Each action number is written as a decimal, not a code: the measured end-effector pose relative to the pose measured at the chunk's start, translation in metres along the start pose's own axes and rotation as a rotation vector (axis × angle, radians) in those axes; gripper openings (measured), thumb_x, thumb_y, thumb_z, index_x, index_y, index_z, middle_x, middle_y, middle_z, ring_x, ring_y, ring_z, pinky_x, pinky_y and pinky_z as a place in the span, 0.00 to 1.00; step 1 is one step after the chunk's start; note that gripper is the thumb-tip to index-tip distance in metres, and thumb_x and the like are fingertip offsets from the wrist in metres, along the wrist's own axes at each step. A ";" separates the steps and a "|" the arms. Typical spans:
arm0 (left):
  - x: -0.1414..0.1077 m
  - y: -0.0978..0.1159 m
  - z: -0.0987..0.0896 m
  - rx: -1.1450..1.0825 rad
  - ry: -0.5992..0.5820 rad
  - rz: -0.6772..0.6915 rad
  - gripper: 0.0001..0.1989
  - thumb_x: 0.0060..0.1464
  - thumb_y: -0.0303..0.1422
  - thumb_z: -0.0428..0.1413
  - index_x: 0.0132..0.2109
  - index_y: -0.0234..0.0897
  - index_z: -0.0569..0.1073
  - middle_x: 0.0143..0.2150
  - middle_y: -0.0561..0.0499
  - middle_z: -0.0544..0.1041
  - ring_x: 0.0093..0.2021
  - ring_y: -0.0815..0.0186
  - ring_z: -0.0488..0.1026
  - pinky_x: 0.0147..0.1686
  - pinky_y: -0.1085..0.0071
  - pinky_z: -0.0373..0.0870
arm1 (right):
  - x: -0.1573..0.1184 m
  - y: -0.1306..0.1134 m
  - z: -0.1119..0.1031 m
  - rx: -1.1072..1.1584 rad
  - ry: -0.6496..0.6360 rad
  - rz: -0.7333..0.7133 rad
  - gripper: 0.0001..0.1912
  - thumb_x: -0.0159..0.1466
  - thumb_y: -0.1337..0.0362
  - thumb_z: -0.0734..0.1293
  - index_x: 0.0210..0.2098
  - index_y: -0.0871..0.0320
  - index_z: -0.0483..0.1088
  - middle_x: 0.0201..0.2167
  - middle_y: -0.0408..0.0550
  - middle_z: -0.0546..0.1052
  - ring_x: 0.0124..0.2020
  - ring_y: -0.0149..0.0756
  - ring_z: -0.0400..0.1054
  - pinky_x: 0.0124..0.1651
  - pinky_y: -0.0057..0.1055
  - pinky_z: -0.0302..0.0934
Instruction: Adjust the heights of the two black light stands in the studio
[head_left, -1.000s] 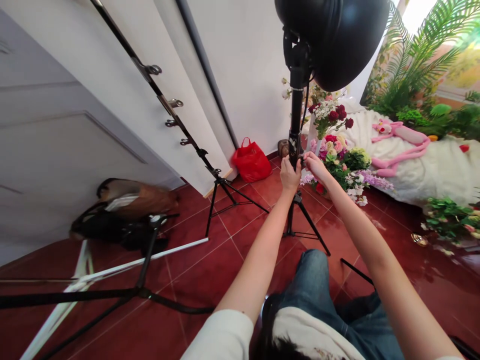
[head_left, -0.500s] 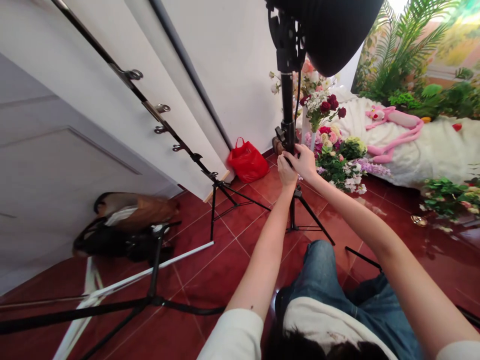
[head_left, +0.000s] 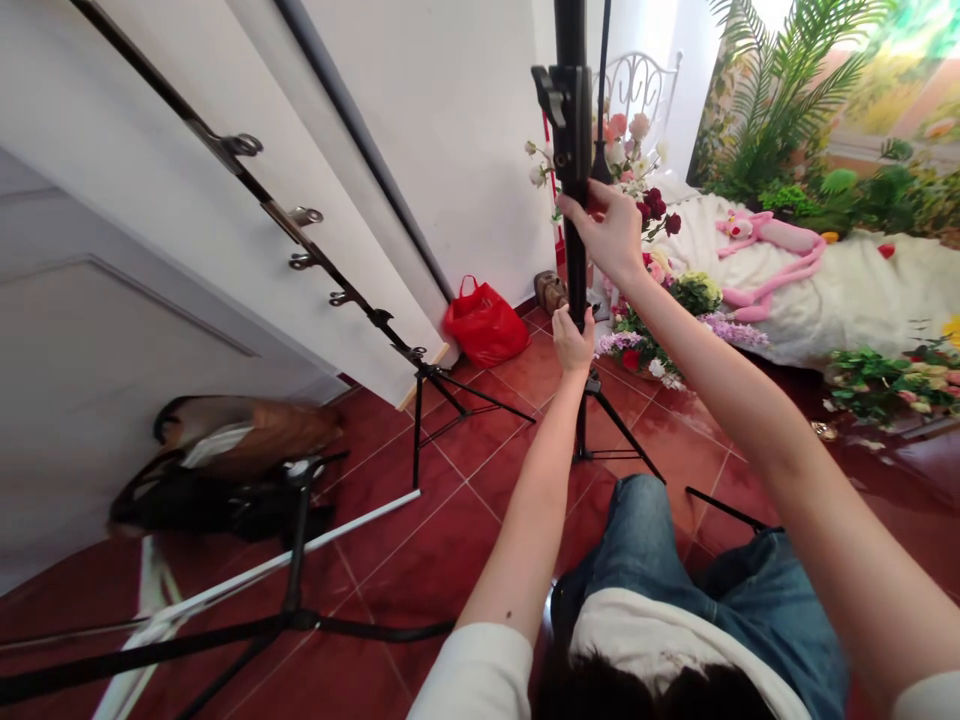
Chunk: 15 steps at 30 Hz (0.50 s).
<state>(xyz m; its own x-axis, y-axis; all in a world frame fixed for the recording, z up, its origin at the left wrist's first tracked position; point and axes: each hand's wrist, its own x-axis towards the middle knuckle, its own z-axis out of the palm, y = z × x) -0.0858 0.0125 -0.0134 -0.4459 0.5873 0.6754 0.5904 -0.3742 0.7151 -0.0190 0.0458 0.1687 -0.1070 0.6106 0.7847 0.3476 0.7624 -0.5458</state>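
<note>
A black light stand [head_left: 576, 262] rises upright in front of me, its tripod legs on the red tiled floor. My left hand [head_left: 573, 342] is closed round the lower part of the pole. Higher up, my right hand [head_left: 609, 228] grips the pole just under a black clamp collar [head_left: 571, 125] with a locking knob [head_left: 547, 95] on its left side. A black cable [head_left: 604, 60] hangs alongside the upper pole. The top of the stand is out of view.
A second stand with clips [head_left: 300, 215] leans along the left wall. A red bag [head_left: 487, 325] sits in the corner. Black tripod legs [head_left: 292, 620] and a white pole [head_left: 300, 550] lie to the left. Flowers [head_left: 660, 300] and a pink plush toy [head_left: 780, 240] are to the right.
My right hand has moved up with the clamp collar, and the upper section has risen, taking the black lamp head out of view. My left hand stays low on the pole.
</note>
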 end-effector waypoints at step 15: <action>0.000 0.000 0.002 0.043 0.001 -0.002 0.29 0.64 0.54 0.41 0.49 0.32 0.69 0.46 0.35 0.75 0.52 0.55 0.73 0.55 0.58 0.69 | -0.065 0.023 -0.028 -0.017 -0.131 0.034 0.22 0.68 0.46 0.62 0.51 0.55 0.73 0.46 0.51 0.79 0.48 0.39 0.73 0.56 0.40 0.67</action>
<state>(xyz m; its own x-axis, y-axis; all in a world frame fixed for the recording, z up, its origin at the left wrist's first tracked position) -0.0847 0.0137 -0.0135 -0.4476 0.5874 0.6743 0.6180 -0.3418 0.7080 0.0215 0.0176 0.1134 -0.2150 0.6596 0.7202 0.3688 0.7377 -0.5655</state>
